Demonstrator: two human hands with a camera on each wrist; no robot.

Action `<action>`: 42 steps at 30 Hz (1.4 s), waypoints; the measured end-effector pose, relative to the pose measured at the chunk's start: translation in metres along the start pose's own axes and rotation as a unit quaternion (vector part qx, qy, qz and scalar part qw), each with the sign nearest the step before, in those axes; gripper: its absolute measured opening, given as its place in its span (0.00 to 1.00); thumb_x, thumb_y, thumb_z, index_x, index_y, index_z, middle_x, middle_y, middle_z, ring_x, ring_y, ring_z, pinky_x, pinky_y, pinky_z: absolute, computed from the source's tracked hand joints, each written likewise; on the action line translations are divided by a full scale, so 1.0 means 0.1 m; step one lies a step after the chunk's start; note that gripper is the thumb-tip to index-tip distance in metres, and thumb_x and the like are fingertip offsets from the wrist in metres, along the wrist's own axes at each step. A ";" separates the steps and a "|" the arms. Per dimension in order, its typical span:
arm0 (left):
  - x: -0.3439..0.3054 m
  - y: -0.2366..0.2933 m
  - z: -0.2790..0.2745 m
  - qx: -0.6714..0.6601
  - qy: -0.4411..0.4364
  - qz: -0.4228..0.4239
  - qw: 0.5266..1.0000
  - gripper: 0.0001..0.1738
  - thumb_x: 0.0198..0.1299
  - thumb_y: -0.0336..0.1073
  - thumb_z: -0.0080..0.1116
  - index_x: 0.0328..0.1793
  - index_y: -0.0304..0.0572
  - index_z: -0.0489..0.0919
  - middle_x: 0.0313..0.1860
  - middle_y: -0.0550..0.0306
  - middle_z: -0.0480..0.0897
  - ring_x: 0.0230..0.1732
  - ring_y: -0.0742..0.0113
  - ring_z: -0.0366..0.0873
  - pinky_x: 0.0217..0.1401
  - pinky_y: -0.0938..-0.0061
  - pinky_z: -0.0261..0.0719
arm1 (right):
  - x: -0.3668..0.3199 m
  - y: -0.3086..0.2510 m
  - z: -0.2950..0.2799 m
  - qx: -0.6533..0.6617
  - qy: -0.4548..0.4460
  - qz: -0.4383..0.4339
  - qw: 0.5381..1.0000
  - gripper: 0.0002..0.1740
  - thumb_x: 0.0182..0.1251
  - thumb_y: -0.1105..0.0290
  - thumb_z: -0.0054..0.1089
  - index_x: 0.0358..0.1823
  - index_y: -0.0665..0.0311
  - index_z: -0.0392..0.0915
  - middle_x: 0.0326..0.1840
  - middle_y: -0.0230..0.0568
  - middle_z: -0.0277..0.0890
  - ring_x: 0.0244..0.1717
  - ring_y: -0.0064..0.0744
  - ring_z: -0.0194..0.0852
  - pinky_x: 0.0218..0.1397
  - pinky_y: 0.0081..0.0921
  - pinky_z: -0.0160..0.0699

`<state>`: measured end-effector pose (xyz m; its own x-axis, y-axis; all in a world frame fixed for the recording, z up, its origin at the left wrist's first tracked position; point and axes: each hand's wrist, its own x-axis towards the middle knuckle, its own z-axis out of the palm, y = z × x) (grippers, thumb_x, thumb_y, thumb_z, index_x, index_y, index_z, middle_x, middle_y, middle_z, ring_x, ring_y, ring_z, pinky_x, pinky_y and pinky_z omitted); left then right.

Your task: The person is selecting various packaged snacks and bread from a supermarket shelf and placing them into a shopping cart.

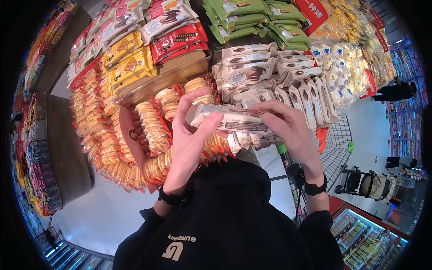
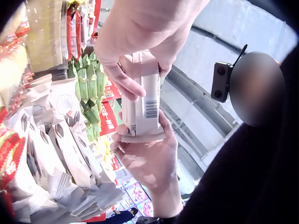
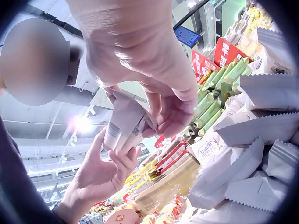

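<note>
Pale packet (image 1: 243,124) held up between both hands, long axis about 9 to 3 o'clock. Left hand (image 1: 190,140) grips the 9 o'clock end, right hand (image 1: 298,135) pinches the 3 o'clock end — neither nearer. Similar white packs (image 1: 249,74) at 12 o'clock, just beyond.

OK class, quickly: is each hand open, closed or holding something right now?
Left hand: gripping one end of a pale wrapped packet.
Right hand: gripping the packet's other end.

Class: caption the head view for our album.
Left hand and right hand hold a pale packet near packaged snacks.
</note>
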<state>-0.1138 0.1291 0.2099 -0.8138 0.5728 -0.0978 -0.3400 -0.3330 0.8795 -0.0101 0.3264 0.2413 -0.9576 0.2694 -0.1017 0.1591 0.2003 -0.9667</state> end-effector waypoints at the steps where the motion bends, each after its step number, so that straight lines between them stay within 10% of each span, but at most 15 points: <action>1: 0.01 -0.01 0.00 -0.001 0.001 -0.012 1.000 0.25 0.64 0.33 0.67 0.64 0.35 0.72 0.48 0.50 0.83 0.46 0.64 0.85 0.42 0.70 0.88 | 0.00 0.02 0.01 -0.001 -0.003 -0.003 1.000 0.19 0.68 0.60 0.67 0.52 0.68 0.84 0.42 0.42 0.85 0.42 0.27 0.79 0.49 0.25 0.76; 9: -0.01 -0.03 -0.05 -0.042 -0.009 -0.004 0.999 0.22 0.60 0.30 0.70 0.57 0.36 0.74 0.49 0.54 0.82 0.49 0.66 0.84 0.49 0.71 0.86 | 0.00 -0.02 0.02 -0.062 -0.012 -0.041 0.997 0.21 0.64 0.60 0.71 0.54 0.66 0.84 0.46 0.41 0.86 0.42 0.30 0.81 0.48 0.26 0.76; 15: -0.03 0.01 -0.20 0.128 -0.026 0.116 0.985 0.32 0.51 0.25 0.75 0.61 0.38 0.71 0.53 0.52 0.80 0.55 0.67 0.81 0.61 0.71 0.81 | 0.09 -0.01 0.01 -0.174 0.038 -0.232 0.956 0.28 0.57 0.69 0.76 0.61 0.62 0.81 0.58 0.41 0.82 0.51 0.33 0.83 0.53 0.29 0.80; 20: -0.02 -0.25 -0.21 0.328 0.138 0.352 0.866 0.35 0.50 0.27 0.78 0.62 0.32 0.70 0.59 0.42 0.80 0.54 0.60 0.84 0.55 0.67 0.84 | 0.07 -0.09 0.12 -0.086 0.077 -0.082 0.990 0.26 0.65 0.68 0.71 0.63 0.66 0.78 0.50 0.45 0.85 0.45 0.33 0.86 0.46 0.24 0.84; 27: -0.26 -0.44 -0.12 0.467 -0.006 0.416 0.781 0.42 0.45 0.37 0.82 0.66 0.32 0.73 0.64 0.36 0.78 0.59 0.44 0.82 0.59 0.59 0.83 | 0.04 0.17 0.58 -0.029 -0.006 0.013 0.999 0.33 0.74 0.57 0.63 0.71 0.72 0.68 0.44 0.55 0.86 0.37 0.34 0.89 0.41 0.28 0.86; 32: -0.41 -0.41 -0.18 0.333 -0.081 0.263 0.902 0.45 0.47 0.37 0.79 0.71 0.30 0.70 0.69 0.38 0.74 0.66 0.45 0.77 0.60 0.61 0.83 | 0.06 0.15 0.54 -0.066 -0.042 0.041 0.996 0.28 0.74 0.58 0.62 0.63 0.74 0.71 0.38 0.55 0.85 0.36 0.41 0.89 0.40 0.32 0.84; 36: -0.36 -0.49 -0.13 0.220 0.040 0.089 0.971 0.35 0.63 0.32 0.68 0.74 0.34 0.67 0.70 0.43 0.72 0.64 0.60 0.77 0.57 0.68 0.85 | 0.02 0.09 0.61 -0.089 -0.040 0.077 0.992 0.21 0.72 0.64 0.61 0.57 0.75 0.74 0.38 0.55 0.84 0.38 0.49 0.88 0.40 0.37 0.83; 42: -0.18 -0.52 -0.19 0.084 0.048 -0.059 0.994 0.37 0.70 0.35 0.64 0.79 0.37 0.59 0.64 0.51 0.75 0.55 0.69 0.78 0.49 0.76 0.81 | -0.06 0.18 0.57 -0.271 -0.032 -0.128 0.953 0.15 0.72 0.71 0.58 0.55 0.74 0.78 0.46 0.55 0.83 0.42 0.48 0.81 0.45 0.39 0.80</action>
<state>-0.0904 0.1218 0.1576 -0.8168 0.5237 -0.2421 -0.3589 -0.1326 0.9239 -0.0155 0.2746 0.2111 -0.9917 0.0911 0.0907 0.0016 0.7144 -0.6997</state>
